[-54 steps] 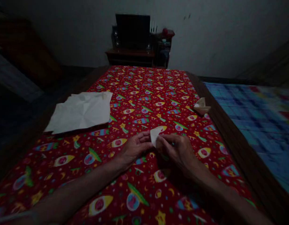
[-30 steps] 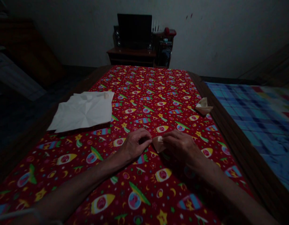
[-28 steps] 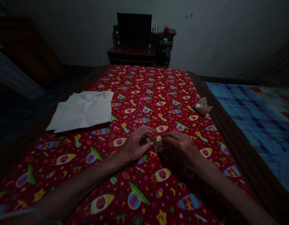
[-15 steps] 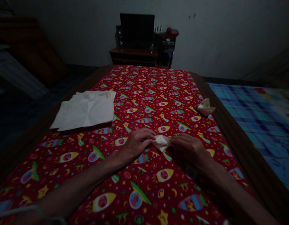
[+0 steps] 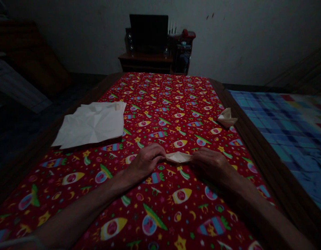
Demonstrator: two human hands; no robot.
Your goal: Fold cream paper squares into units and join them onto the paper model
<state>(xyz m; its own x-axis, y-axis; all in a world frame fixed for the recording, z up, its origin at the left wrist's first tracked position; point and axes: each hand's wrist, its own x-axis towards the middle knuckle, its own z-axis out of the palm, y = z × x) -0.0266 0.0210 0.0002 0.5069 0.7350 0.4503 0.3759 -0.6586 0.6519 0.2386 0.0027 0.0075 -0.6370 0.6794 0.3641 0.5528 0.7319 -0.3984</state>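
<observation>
Pinching small folded paper (image 5: 178,158) by both ends, near ctr. of red, rocket-printed surface (image 5: 160,121).
Looks off-white in dim light, narrow & long, w/ low peak mid-way and tapering twd. each tip. Gripped at L tip by L hand (image 5: 151,156), closed to a thumb-&-finger pinch; at R tip by R hand (image 5: 210,159), also closed, knuckles up, fingertips part. hidden. Reaching in at an angle from both lower corners, low over surface. Seen off to L: creased paper stack (image 5: 92,126), bearing small tan patch (image 5: 118,107), too tiny to read; near R edge: boat-like folded piece (image 5: 227,118), w/ raised points.
</observation>
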